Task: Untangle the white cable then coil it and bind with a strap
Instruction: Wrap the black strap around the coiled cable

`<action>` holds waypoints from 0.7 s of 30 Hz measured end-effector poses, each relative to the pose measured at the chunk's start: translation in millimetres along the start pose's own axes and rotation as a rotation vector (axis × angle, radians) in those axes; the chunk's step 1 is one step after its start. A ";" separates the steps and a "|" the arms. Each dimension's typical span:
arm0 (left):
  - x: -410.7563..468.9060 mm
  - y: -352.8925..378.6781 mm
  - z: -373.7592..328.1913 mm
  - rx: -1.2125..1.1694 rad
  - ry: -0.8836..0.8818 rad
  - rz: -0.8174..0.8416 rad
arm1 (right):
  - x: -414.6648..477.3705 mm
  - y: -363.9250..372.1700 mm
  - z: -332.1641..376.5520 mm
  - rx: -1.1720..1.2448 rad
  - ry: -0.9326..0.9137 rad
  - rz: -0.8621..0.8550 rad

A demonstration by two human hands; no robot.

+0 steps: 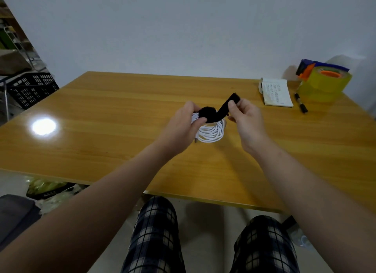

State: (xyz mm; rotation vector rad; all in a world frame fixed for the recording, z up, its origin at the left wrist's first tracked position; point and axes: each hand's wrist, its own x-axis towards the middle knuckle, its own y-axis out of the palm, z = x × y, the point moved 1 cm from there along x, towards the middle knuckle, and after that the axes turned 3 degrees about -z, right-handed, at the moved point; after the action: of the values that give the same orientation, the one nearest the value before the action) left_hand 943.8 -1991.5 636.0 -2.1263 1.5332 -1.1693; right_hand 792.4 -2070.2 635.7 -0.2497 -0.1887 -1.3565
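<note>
The white cable (pixel 211 133) is wound into a round coil, held just above the wooden table (pixel 101 118). My left hand (pixel 183 124) pinches the coil's upper left side, where a black strap (pixel 218 113) wraps around the strands. My right hand (pixel 246 118) grips the strap's free end, which rises up and to the right of the coil. One metal plug of the cable sticks out at the coil's lower left.
At the table's far right lie a small white notebook (pixel 276 92), a black pen (pixel 300 102) and a yellow tape dispenser (pixel 323 81). A black crate (pixel 32 88) stands off the table's left. My legs sit under the near edge.
</note>
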 end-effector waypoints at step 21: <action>1.5 7.2 2.9 0.343 0.560 -0.058 | -10.0 22.4 27.0 -0.419 -0.079 0.337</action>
State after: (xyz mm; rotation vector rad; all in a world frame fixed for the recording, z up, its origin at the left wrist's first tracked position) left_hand 941.3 -1996.4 630.4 -1.7068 1.3316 -2.0072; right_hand 812.6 -2048.8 657.3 -0.6573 0.0738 -1.0399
